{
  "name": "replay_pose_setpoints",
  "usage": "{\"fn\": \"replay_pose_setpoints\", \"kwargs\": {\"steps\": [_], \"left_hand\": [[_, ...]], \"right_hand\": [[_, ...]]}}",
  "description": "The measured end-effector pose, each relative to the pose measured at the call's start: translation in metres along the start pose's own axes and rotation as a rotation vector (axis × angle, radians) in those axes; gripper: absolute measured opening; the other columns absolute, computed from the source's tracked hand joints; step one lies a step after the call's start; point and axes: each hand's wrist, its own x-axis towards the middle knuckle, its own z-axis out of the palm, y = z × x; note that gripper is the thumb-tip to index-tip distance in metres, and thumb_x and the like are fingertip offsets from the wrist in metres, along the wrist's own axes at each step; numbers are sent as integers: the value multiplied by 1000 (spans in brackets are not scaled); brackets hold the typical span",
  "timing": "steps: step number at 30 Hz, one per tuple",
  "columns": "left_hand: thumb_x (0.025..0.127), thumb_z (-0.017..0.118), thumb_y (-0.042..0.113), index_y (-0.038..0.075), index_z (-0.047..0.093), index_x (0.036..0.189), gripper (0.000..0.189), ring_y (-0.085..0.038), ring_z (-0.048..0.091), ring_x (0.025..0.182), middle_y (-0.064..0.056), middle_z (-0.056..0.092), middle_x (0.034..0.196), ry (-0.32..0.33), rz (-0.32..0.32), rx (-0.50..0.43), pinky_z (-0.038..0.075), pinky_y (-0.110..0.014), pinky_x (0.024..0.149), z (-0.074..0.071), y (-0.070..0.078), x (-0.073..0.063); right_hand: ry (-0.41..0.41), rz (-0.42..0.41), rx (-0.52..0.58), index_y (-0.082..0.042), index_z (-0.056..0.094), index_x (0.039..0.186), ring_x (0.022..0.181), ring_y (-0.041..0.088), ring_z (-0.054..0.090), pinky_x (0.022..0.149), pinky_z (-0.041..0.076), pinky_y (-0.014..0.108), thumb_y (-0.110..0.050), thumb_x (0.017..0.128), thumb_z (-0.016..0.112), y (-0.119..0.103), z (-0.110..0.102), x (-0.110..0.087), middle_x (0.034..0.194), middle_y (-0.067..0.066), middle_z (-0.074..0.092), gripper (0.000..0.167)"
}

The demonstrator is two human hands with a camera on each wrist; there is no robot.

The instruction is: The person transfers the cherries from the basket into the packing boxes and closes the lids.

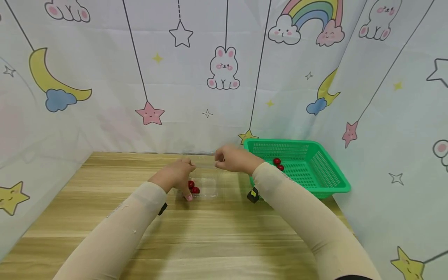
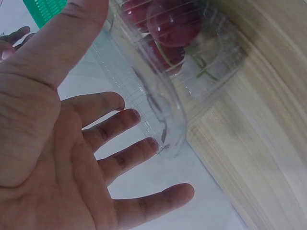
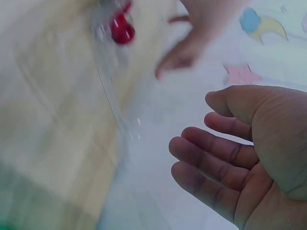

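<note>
A clear plastic clamshell box (image 1: 209, 188) with several red cherries (image 1: 195, 190) in its left part stands on the table, its lid raised at the back. My left hand (image 1: 177, 173) is at the box's left side, thumb and fingers spread apart. In the left wrist view, the fingertips (image 2: 130, 115) touch or nearly touch the clear plastic lid (image 2: 144, 108), and the cherries (image 2: 172, 24) show through the wall. Over the box's back right corner is my right hand (image 1: 236, 158). Its fingers (image 3: 211, 153) are loosely bent, with nothing visible between them in the right wrist view.
Right of the box, a green plastic basket (image 1: 337, 189) sits near the table's back right corner, with red cherries (image 1: 277, 161) at its left side. The wooden table (image 1: 210, 241) meets a patterned cloth backdrop (image 1: 182, 93) behind and at the right.
</note>
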Motion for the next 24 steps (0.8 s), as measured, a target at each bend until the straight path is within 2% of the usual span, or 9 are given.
{"fn": "replay_pose_setpoints", "kwargs": {"steps": [6,15,24], "left_hand": [[73,110,47,6,46,174,127,-46,47,161,-17,47,174,-1,-2,3,49,-64,127,0,1,-2],[75,109,46,6,45,175,125,-46,45,162,-18,45,175,-8,-9,-11,48,-64,129,-2,2,-3],[74,109,47,6,44,175,127,-48,43,163,-19,44,176,-14,-11,-7,47,-66,128,1,2,0]], "right_hand": [[76,118,28,-13,80,132,123,27,76,108,65,50,-29,115,70,37,-25,-16,133,7,79,25],[85,224,65,-6,78,133,129,37,74,111,62,56,-27,115,69,90,-43,-31,139,17,77,30],[76,337,69,0,79,135,141,45,67,115,60,61,-26,112,71,135,-54,-42,155,26,68,36]]}}
